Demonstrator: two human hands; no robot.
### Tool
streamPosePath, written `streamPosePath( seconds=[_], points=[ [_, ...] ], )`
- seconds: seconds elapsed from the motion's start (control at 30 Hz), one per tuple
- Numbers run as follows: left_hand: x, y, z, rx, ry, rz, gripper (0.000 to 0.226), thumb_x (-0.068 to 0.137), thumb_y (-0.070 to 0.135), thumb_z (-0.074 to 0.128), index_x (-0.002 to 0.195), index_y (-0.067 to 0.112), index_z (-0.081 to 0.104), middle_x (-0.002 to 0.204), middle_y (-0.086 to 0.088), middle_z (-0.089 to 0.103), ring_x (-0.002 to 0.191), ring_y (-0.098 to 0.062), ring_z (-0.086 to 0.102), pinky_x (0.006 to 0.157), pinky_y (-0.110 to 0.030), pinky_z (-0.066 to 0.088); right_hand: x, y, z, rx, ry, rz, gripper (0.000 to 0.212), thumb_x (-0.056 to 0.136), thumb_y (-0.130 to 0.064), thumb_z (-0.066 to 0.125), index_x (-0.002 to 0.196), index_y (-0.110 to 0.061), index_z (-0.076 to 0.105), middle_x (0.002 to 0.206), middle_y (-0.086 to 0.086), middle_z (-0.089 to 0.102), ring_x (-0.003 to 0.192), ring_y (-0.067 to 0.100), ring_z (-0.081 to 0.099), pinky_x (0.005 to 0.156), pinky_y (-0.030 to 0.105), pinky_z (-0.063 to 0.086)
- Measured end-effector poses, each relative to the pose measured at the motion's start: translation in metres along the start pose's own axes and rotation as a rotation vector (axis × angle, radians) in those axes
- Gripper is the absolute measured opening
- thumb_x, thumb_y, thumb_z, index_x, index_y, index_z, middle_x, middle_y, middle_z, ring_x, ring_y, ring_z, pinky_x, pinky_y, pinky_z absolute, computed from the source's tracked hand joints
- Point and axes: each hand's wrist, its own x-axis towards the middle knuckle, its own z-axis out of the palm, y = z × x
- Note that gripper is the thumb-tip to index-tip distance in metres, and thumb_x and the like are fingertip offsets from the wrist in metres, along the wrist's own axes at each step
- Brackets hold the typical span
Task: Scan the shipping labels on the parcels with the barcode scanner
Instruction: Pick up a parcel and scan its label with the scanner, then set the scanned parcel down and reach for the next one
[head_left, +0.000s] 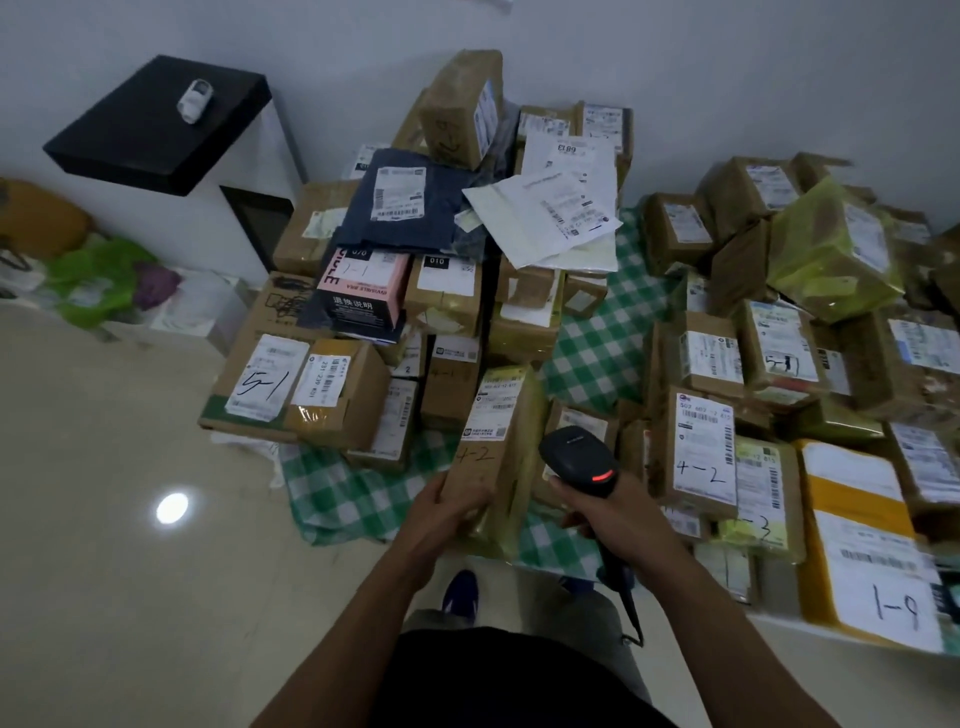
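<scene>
Here the left hand (457, 506) reaches forward and grips the near end of a long brown parcel (498, 457) marked "4-2", with the thumb on top and the fingers curled under its edge. The parcel is tilted up, its shipping label (493, 408) on the far half facing the camera. Just to its right, the right hand (618, 512) is clamped round the handle of the black barcode scanner (579, 457). The scanner's head is raised beside the parcel and a red light glows on its back.

The scanner's window faces away, so what it is aimed at cannot be told. Its cable (626, 597) drops behind the right forearm. The left fingertips are hidden beneath the parcel, and the parcels at the right edge are blurred — their print is unreadable.

Heaps of labelled boxes lie all round on a green checked cloth (597, 353): one marked "5-1" (265, 384) to the left, another "4-2" (701, 447) to the right, and a yellow one (857, 545) marked perhaps "1-9". A black box (156, 124) stands by the wall — a small white object (195, 100) sits on it.
</scene>
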Motion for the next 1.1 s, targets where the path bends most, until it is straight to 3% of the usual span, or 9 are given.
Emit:
streamPosePath(
  seconds=[0.17, 0.3, 0.4, 0.5, 0.67, 0.77, 0.87, 0.97, 1.1],
  points=[
    [-0.018, -0.001, 0.000, -0.035, -0.095, 0.032, 0.053, 0.078, 0.031, 0.087, 0.123, 0.036, 0.059, 0.116, 0.008, 0.072, 0.102, -0.017, 0.072, 0.078, -0.036, 0.060, -0.001, 0.008, 0.011, 0.070, -0.084, 0.017, 0.033, 0.090, -0.028, 0.080, 0.117, -0.039, 0.063, 0.105, -0.013, 0.076, 0.088, 0.011, 0.077, 0.073, 0.032, 0.057],
    [-0.019, 0.003, 0.010, 0.005, -0.186, 0.103, 0.090, 0.070, 0.036, 0.089, 0.146, 0.031, 0.040, 0.122, -0.007, 0.072, 0.107, -0.025, 0.073, 0.092, -0.046, 0.060, -0.008, 0.012, 0.009, 0.164, -0.059, 0.009, 0.026, 0.088, -0.026, 0.081, 0.110, -0.035, 0.070, 0.092, -0.008, 0.079, 0.084, 0.015, 0.076, 0.074, 0.033, 0.057],
    [-0.018, 0.011, 0.028, -0.026, -0.351, 0.107, 0.090, 0.081, 0.029, 0.086, 0.149, 0.044, 0.030, 0.135, -0.005, 0.067, 0.120, -0.026, 0.068, 0.106, -0.051, 0.052, -0.012, 0.012, -0.008, 0.246, -0.002, 0.004, 0.029, 0.087, -0.024, 0.081, 0.114, -0.029, 0.073, 0.091, -0.006, 0.079, 0.084, 0.014, 0.074, 0.076, 0.032, 0.057],
    [-0.016, 0.013, 0.045, -0.046, -0.441, 0.161, 0.085, 0.080, 0.015, 0.084, 0.148, 0.038, 0.040, 0.137, -0.005, 0.067, 0.127, -0.028, 0.064, 0.110, -0.054, 0.048, -0.019, 0.007, -0.028, 0.264, 0.040, -0.022, 0.023, 0.089, -0.021, 0.079, 0.110, -0.023, 0.073, 0.078, -0.002, 0.076, 0.076, 0.015, 0.070, 0.074, 0.031, 0.058],
    [-0.006, 0.023, 0.063, 0.145, -0.321, 0.328, 0.108, 0.059, 0.033, 0.099, 0.148, 0.047, 0.040, 0.140, 0.003, 0.061, 0.128, -0.020, 0.061, 0.103, -0.047, 0.056, -0.031, -0.004, -0.051, 0.184, 0.054, -0.083, 0.019, 0.089, -0.022, 0.079, 0.107, -0.022, 0.072, 0.090, 0.012, 0.077, 0.080, 0.021, 0.076, 0.081, 0.037, 0.063],
    [0.003, 0.031, 0.061, 0.290, -0.215, 0.492, 0.119, 0.064, 0.042, 0.097, 0.149, 0.067, 0.018, 0.143, 0.025, 0.047, 0.128, -0.001, 0.052, 0.106, -0.038, 0.051, -0.035, -0.014, -0.058, 0.133, 0.091, -0.112, 0.018, 0.091, -0.021, 0.077, 0.108, -0.022, 0.070, 0.077, 0.005, 0.076, 0.064, 0.012, 0.071, 0.059, 0.022, 0.056],
    [0.009, 0.036, 0.056, 0.421, -0.064, 0.625, 0.132, 0.058, 0.061, 0.093, 0.153, 0.063, 0.003, 0.142, 0.012, 0.038, 0.132, -0.008, 0.043, 0.113, -0.040, 0.041, -0.033, -0.026, -0.066, 0.092, 0.082, -0.106, 0.018, 0.093, -0.025, 0.076, 0.109, -0.020, 0.071, 0.071, 0.004, 0.073, 0.059, 0.012, 0.068, 0.060, 0.026, 0.054],
    [0.008, 0.038, 0.048, 0.457, 0.008, 0.636, 0.130, 0.064, 0.044, 0.091, 0.154, 0.055, -0.002, 0.145, -0.002, 0.028, 0.142, -0.018, 0.026, 0.114, -0.038, 0.031, -0.024, -0.042, -0.065, 0.056, 0.066, -0.119, 0.023, 0.089, -0.035, 0.079, 0.110, -0.029, 0.072, 0.083, 0.008, 0.077, 0.071, 0.019, 0.071, 0.069, 0.036, 0.053],
    [0.011, 0.034, 0.033, 0.471, 0.108, 0.615, 0.132, 0.055, 0.061, 0.078, 0.158, 0.048, -0.004, 0.143, -0.007, 0.028, 0.139, -0.021, 0.028, 0.107, -0.031, 0.030, -0.011, -0.067, -0.050, 0.127, -0.030, -0.173, 0.014, 0.091, -0.030, 0.077, 0.105, -0.030, 0.073, 0.085, -0.005, 0.078, 0.076, 0.014, 0.075, 0.082, 0.039, 0.055]
  ],
)
